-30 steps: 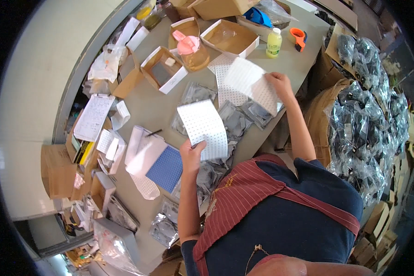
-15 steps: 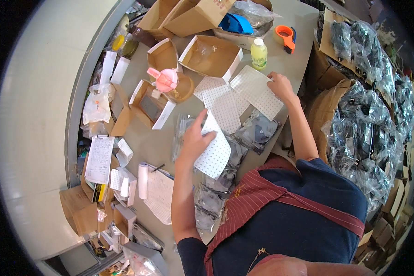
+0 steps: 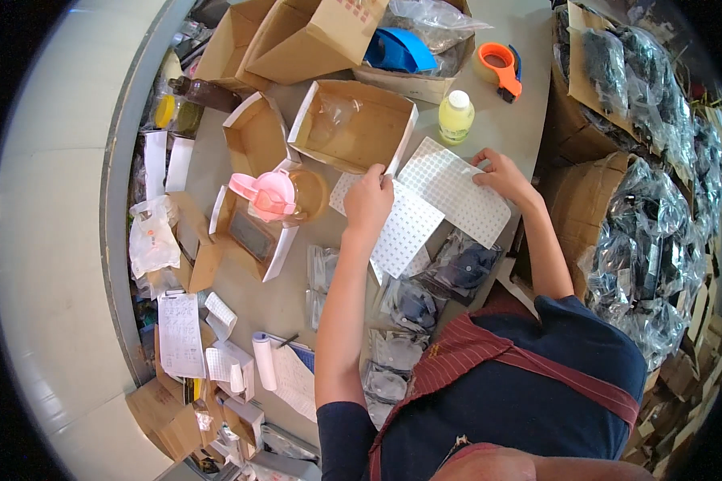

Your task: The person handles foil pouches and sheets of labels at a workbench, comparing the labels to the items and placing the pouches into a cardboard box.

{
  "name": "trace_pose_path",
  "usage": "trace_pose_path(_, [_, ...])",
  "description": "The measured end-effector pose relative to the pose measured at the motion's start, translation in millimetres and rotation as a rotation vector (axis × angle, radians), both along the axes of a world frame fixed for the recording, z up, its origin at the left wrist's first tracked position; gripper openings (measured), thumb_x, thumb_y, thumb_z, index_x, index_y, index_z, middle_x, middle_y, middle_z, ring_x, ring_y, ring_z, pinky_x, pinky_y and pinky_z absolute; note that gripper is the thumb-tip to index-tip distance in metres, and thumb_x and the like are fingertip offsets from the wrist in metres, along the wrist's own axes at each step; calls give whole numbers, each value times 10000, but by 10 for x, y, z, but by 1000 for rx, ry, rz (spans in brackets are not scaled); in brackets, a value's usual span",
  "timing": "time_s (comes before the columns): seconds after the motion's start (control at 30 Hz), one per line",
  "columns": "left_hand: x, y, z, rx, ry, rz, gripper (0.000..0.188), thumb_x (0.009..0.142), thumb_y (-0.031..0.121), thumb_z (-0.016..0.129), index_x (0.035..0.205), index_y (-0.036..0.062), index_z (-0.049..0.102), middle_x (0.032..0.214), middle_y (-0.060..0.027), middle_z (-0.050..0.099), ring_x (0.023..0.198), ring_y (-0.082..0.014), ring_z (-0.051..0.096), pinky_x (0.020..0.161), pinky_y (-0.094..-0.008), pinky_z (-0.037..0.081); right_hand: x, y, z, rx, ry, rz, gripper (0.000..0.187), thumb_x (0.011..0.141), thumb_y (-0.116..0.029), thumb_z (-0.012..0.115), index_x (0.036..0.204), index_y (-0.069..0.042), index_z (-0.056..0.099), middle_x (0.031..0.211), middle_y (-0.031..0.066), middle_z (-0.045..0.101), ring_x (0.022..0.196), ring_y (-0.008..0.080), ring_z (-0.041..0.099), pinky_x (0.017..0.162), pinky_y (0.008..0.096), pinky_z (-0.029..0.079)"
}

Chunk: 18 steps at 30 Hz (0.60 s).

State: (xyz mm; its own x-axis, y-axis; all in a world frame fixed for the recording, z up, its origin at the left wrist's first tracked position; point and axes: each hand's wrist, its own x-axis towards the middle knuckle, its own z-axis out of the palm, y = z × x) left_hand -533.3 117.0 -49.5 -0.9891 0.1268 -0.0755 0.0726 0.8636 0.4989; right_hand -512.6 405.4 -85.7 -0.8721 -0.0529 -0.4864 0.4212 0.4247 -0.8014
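I see the left fingers (image 3: 376, 174) pinched on the corner of a white dotted sheet (image 3: 409, 228), just below a shallow cardboard box (image 3: 373, 132). My right fingers (image 3: 481, 157) curl at the edge of a paler sheet (image 3: 449, 184). Beyond them on the worktop (image 3: 509, 128) stands a yellow-green bottle (image 3: 456, 122); left of the left fingers, a pink-lidded jug (image 3: 273, 195).

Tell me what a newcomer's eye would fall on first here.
Probably the see-through round jug with a pink lid, left of the left hand, and the bright orange tape dispenser toward the grey table's far right. Next, the thin white patterned sheets at the left and right hands. Rightmost, glinting clear plastic bags with dark contents crowd a brown cardboard box.
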Motion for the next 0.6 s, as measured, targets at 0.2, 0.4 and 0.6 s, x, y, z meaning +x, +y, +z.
trace_pose_path(0.2, [-259, -53, 363, 151, 28, 13, 240, 908, 196, 629, 1001, -13, 705, 765, -160, 695, 628, -215, 623, 622, -300, 480, -90, -120, -60, 102, 128, 17, 355, 735, -135, 699, 1065, -43, 602, 767, 171, 678, 717, 288, 661, 662, 367, 496])
trace_pose_path(0.4, [-206, -165, 146, 479, -112, 56, 240, 884, 187, 671, 1024, -5, 699, 727, -127, 675, 595, -122, 581, 579, -288, 459, -138, -576, -212, -38, 342, -53, 340, 796, -95, 700, 1111, -37, 585, 719, 113, 660, 637, 169, 612, 622, 313, 475])
trace_pose_path(0.6, [211, -220, -23, 571, -204, 204, 318, 950, 209, 618, 1163, -22, 666, 1047, -87, 697, 910, -114, 614, 825, -247, 473, -10, -722, -119, 309, 539, -25, 309, 801, -18, 626, 1107, -56, 594, 947, 141, 670, 775, 317, 648, 688, 400, 521])
